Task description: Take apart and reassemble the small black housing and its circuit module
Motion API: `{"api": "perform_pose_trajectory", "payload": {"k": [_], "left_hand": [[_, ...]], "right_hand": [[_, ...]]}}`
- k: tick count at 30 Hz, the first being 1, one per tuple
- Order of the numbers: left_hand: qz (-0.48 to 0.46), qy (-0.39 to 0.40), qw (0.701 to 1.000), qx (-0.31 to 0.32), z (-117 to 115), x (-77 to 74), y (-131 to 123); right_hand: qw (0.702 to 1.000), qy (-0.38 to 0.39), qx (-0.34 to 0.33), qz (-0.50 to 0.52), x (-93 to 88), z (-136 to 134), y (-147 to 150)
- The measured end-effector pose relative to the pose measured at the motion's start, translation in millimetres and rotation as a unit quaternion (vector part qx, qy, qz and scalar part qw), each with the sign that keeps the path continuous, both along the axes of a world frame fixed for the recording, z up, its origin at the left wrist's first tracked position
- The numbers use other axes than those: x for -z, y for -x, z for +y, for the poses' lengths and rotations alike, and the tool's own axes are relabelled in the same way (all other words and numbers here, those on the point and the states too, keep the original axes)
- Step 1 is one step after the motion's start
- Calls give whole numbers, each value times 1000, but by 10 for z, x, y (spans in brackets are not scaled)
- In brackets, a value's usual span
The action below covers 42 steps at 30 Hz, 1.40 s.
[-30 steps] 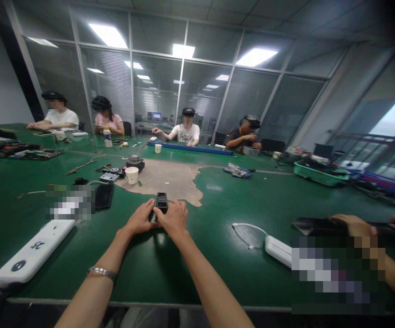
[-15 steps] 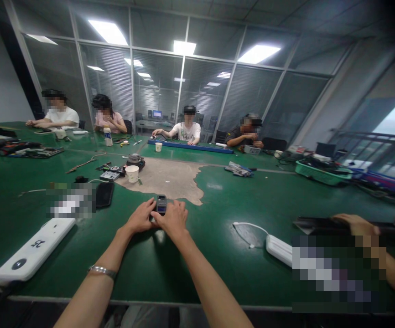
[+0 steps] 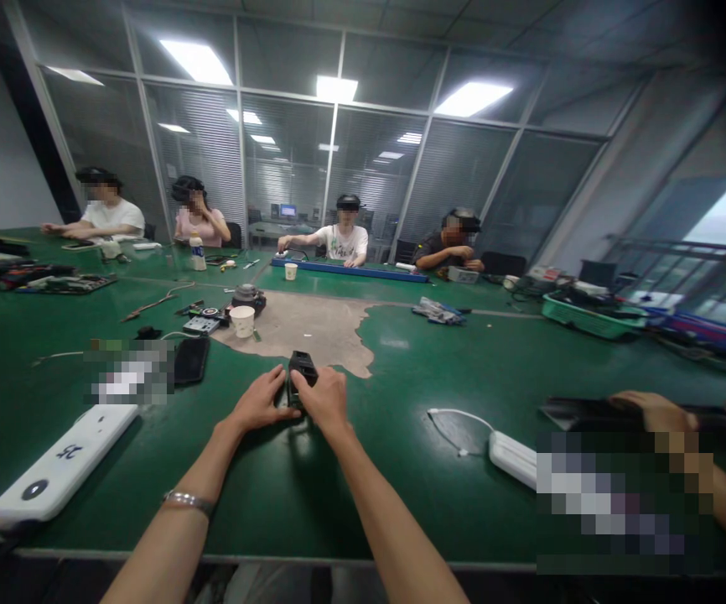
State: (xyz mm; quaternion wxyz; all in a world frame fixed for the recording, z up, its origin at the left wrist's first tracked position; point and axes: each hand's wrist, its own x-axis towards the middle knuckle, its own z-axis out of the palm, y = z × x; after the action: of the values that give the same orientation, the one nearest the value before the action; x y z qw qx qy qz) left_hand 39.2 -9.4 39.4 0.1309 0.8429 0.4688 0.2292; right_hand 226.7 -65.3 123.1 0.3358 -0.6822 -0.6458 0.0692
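Note:
A small dark block-shaped device (image 3: 303, 363) with recesses in its upper face stands tilted near the middle of the table. My right hand (image 3: 325, 398) is wrapped round its right side, thumb across the near face, and holds it. Close by on its left is my left hand (image 3: 262, 401), thumb and fingers spread apart. The left thumb reaches toward the device's lower edge; whether it touches cannot be made out. My right hand covers part of the device, so its exact kind is unclear.
On the green table (image 3: 413, 470), a phone (image 3: 191, 361), a paper cup (image 3: 243, 321) and a white power bank-like case (image 3: 64, 461) lie left. Right are a white cable (image 3: 464, 413), gloves (image 3: 437, 311) and a green basket (image 3: 593, 317). A co-worker's hand (image 3: 655, 411) is at right; several people sit opposite.
The device has turned and tilted in my right hand, now showing a darker side. My right thumb has shifted up onto it; my left hand has come apart from the right, its thumb stretched out.

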Motion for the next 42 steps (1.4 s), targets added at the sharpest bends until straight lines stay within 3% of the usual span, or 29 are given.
{"api": "perform_pose_trajectory", "payload": {"k": [4,9,14,25,37,42], "left_hand": [[22,8,1000,-1,-8,-21,0],[37,11,999,2,-22,-34,8],[31,3,1000,7,-36,-47,14],[18,0,1000,14,-51,-65,11],[27,5,1000,13,-55,-79,7],[25,4,1000,11,-58,-84,4]], "right_hand": [[999,-20,6,29,-26,37,-268],[999,-17,48,-2,155,-39,-479],[997,10,59,-39,332,-146,-489],[996,8,69,-64,459,-225,-430],[997,20,66,-40,462,-199,-464],[998,-20,57,-1,322,-150,-397]]}}
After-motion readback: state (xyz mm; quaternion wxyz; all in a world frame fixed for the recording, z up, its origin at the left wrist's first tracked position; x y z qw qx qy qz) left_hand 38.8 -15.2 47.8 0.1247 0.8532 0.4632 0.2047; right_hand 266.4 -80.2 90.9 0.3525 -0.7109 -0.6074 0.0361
